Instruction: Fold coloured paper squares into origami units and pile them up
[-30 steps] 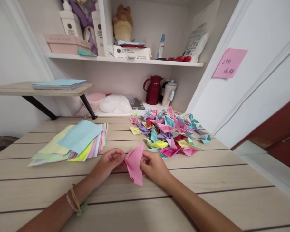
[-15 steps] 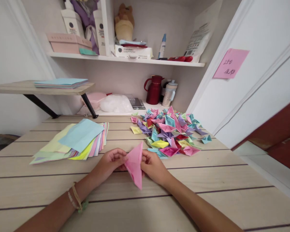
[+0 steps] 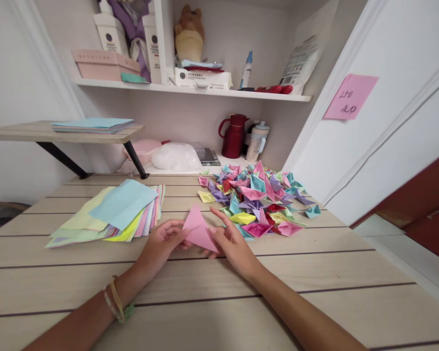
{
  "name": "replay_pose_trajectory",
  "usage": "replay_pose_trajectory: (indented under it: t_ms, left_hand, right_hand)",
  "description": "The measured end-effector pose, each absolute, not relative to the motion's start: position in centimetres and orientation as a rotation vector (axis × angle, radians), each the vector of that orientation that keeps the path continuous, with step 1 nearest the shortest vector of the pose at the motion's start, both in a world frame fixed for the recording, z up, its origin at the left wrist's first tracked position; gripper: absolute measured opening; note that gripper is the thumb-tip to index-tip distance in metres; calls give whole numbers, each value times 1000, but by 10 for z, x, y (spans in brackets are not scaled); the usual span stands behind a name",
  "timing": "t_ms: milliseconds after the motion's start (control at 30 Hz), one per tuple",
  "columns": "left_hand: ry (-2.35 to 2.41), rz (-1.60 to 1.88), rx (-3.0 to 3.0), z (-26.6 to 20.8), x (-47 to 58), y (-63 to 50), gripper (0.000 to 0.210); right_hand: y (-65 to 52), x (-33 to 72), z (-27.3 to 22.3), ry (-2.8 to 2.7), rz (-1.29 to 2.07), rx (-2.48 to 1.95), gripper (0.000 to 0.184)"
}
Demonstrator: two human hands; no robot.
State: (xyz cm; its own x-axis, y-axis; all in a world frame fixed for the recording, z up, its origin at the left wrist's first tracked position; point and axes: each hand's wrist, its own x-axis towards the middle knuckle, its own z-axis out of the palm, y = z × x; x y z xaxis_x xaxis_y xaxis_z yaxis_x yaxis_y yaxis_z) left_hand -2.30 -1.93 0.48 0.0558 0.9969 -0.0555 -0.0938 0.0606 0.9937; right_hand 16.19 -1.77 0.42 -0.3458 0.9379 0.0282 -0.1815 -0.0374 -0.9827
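Note:
A folded pink paper (image 3: pixel 197 228), roughly triangular with its point up, is held above the wooden table between my two hands. My left hand (image 3: pixel 168 237) pinches its left edge between thumb and fingers. On the right side, the thumb of my right hand (image 3: pixel 231 243) presses on the paper, while its index finger stretches up and away; the other fingers are partly behind the sheet. Just beyond my right hand lies a heap of folded paper boats (image 3: pixel 258 200) in many colours. Left of my left hand lies a fanned pile of coloured paper sheets (image 3: pixel 122 204).
A small raised shelf (image 3: pixel 7 130) on black brackets carries more paper (image 3: pixel 93 125) at the left. Behind the table stand a red jug (image 3: pixel 234 136), a pale cup (image 3: pixel 256 141) and a white plastic bag (image 3: pixel 176 157). A pink note (image 3: pixel 351 96) hangs on the right wall.
The folded pink paper has turned from a tall upright edge to a triangle with its point up. My right index finger has lifted off and stretched out.

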Motion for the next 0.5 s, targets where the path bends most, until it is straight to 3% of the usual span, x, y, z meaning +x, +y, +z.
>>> replay_pose_trajectory:
  t_ms: [200,367,433,500]
  left_hand:
    - [1084,1188,1063,5,-23,-20,23]
    - [1042,1169,1060,5,-24,-20,18]
    - [1068,1159,1085,4,-24,-20,19]
    - [1083,1141,1125,3,-24,-19,20]
  right_hand:
    - [-17,163,7,-1384,1416,-940,35]
    - [-14,163,3,-1348,1385,-960,30]
    - [-13,163,0,-1328,1362,-950,42]
    - [-11,163,-4,-1278,1398,-927,68]
